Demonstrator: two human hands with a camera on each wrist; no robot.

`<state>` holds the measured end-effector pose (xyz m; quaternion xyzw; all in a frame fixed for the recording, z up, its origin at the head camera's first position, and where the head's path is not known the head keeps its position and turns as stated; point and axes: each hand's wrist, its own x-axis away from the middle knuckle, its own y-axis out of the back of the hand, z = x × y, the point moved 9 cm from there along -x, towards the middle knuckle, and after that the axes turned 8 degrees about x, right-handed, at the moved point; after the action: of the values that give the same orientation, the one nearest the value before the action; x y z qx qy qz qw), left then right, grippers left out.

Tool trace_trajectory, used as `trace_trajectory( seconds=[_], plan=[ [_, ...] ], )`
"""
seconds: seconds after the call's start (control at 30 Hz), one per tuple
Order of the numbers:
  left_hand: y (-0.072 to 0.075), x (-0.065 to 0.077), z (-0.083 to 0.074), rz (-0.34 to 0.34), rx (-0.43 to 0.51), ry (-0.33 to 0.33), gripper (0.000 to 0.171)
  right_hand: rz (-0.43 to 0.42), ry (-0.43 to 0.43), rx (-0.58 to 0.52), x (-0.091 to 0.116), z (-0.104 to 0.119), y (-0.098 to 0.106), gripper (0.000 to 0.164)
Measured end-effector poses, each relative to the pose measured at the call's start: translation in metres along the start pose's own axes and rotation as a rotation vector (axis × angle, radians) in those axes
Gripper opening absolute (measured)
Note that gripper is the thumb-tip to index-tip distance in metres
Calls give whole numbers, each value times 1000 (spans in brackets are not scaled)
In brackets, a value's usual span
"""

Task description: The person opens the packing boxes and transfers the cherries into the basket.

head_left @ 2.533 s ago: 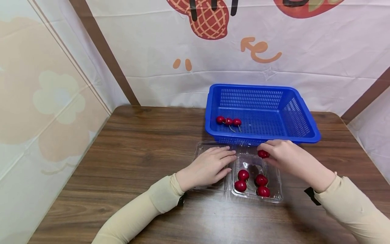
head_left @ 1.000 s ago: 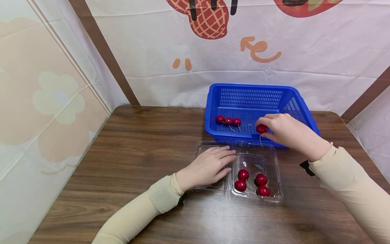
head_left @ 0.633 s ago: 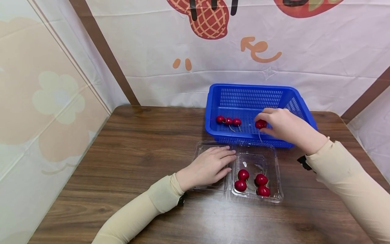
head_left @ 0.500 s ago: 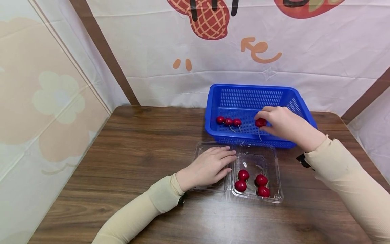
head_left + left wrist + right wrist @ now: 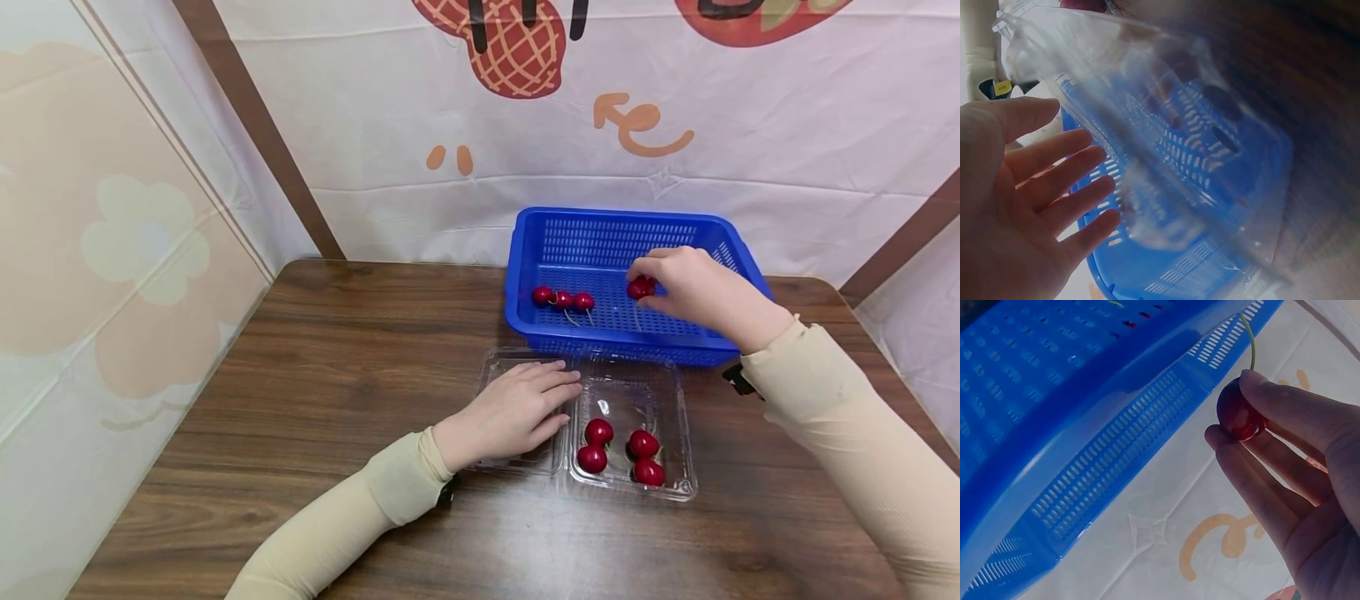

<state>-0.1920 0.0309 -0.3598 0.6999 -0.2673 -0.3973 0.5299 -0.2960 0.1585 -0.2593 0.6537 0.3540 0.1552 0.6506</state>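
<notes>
In the right wrist view my right hand [image 5: 1300, 469] pinches a dark red cherry [image 5: 1238, 412] between thumb and fingers, its green stem sticking out. The head view has that hand over the right part of the blue basket [image 5: 517, 312]. Three cherries [image 5: 562, 300] with stems lie on the basket floor to the left. My left hand [image 5: 517, 408] rests with relaxed fingers on the lid half of an open clear plastic clamshell box [image 5: 678, 417]. In the box's right half sit two pairs of cherries [image 5: 643, 444], at its near end. The left wrist view catches the clear lid [image 5: 1166, 169] beside the loose fingers.
The basket stands at the back of the brown wooden table [image 5: 315, 400], close to the printed cloth backdrop [image 5: 360, 125]. The clamshell box lies right in front of the basket's near wall. A bare stretch of tabletop runs to the left.
My right hand has gone from above the box's far edge up and away over the basket, carrying the cherry. The left hand and the cherries in the box have stayed put.
</notes>
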Motion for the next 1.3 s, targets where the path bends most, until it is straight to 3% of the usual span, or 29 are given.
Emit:
trace_trajectory(
  seconds=[0.47, 0.73, 1.3],
  plan=[
    [0, 0, 0, -4, 2, 3, 40, 34, -16, -16, -19, -15, -5, 23],
    [1, 1, 0, -22, 16, -6, 39, 121, -50, -17, -34, -25, -15, 22],
    [-1, 1, 0, 5, 8, 9, 40, 246, -89, -26, -52, -34, -40, 22]
  ],
)
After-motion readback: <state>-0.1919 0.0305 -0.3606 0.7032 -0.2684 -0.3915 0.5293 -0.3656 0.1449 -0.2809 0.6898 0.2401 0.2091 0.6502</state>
